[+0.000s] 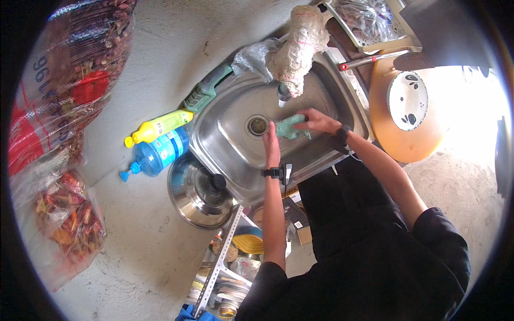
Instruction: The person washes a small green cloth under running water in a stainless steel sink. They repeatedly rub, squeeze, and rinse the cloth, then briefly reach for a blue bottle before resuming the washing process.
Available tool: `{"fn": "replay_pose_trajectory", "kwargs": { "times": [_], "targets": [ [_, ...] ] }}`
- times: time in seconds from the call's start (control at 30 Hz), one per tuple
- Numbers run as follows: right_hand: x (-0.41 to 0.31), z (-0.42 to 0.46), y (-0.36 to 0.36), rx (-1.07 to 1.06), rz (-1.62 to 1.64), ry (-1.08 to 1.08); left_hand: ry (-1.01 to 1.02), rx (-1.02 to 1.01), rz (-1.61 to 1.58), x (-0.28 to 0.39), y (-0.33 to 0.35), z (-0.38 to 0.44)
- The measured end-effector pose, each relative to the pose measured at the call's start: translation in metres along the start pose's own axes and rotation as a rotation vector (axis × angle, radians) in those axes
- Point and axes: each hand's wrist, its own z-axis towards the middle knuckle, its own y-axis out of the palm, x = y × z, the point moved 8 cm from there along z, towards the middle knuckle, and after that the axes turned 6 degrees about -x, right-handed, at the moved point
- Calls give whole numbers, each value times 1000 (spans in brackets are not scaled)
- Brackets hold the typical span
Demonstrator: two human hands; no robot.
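A wet-looking green cloth (290,127) is stretched between my hands over the stainless steel sink (225,136). My right hand (319,121) grips its right end with curled fingers. The flat, upright palm of my left hand (272,146) meets its left end; whether the fingers hold it is hard to tell. Just left of the cloth lies the sink's drain strainer (258,126). Above it hangs the faucet nozzle (283,93), its upper part wrapped in pale netting or plastic (301,44).
A green plastic-handled tool (207,90), a yellow bottle (162,126) and a blue jug (160,152) stand or lie left of the sink, with a steel lid (200,192) below. At right, a patterned oval dish (408,100) rests on an orange round board (379,120).
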Motion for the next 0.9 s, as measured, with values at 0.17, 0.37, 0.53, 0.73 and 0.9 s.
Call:
{"fn": "replay_pose_trajectory", "kwargs": {
  "times": [0.17, 0.37, 0.53, 0.73, 0.9],
  "targets": [
    [4, 21, -21, 375, 173, -188, -68, -176, -404, 8, 39, 32],
    [-31, 35, -14, 454, -247, 72, 6, -102, 1, -3, 40, 55],
    [-32, 48, 2, 432, -505, 45, -92, -37, 48, -13, 46, 64],
    [-21, 56, -11, 441, -421, 37, -175, -6, -26, -3, 59, 45],
    [-1, 60, -11, 447, -285, 111, -129, 32, -180, -12, 45, 51]
  ]
}}
